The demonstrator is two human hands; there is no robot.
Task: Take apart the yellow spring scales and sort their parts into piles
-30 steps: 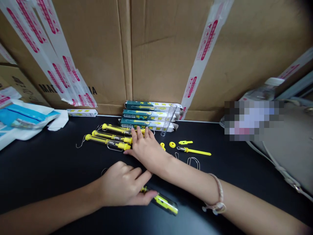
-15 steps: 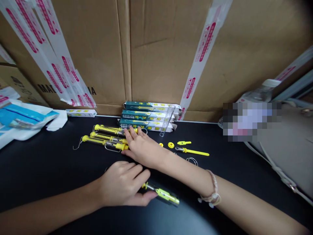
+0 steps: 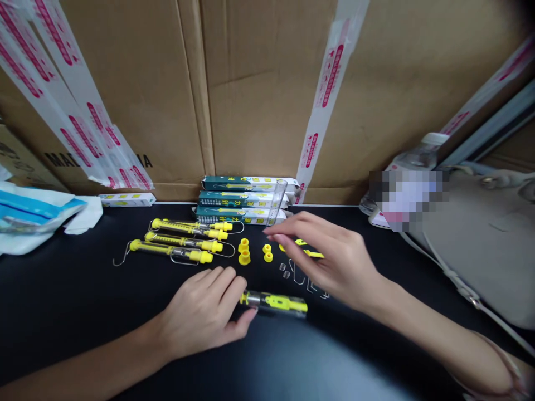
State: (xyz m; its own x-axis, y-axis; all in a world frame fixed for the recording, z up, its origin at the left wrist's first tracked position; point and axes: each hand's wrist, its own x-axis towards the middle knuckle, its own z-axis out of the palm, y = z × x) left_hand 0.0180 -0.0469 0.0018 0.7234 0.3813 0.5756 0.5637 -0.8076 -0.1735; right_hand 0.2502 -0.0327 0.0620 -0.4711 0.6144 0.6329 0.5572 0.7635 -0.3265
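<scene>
My left hand (image 3: 207,312) is closed around a spring scale (image 3: 284,303), a clear tube with yellow parts inside that points right, low over the table. To the right, my right hand (image 3: 330,256) is in the air with its fingers stretched out and thumb apart, nothing visible between them. Under and beside it are yellow caps (image 3: 244,253), smaller yellow rings (image 3: 268,253), small clear pieces (image 3: 284,271) and bent metal wires (image 3: 311,284). Some yellow parts are partly hidden by the right hand. Several spring scales with wire hooks (image 3: 171,250) lie left of the caps.
Three green-and-white boxes (image 3: 238,214) lie stacked at the back, an empty clear tube (image 3: 276,201) standing before them. Behind is a large taped carton (image 3: 259,100). A plastic bag (image 3: 37,217) is at left; a bottle (image 3: 424,153) and grey bag (image 3: 480,239) at right.
My right hand has left the spring scales on the table and moved right, above the loose parts, uncovering the yellow caps. The left hand keeps its spring scale, now turned slightly more level.
</scene>
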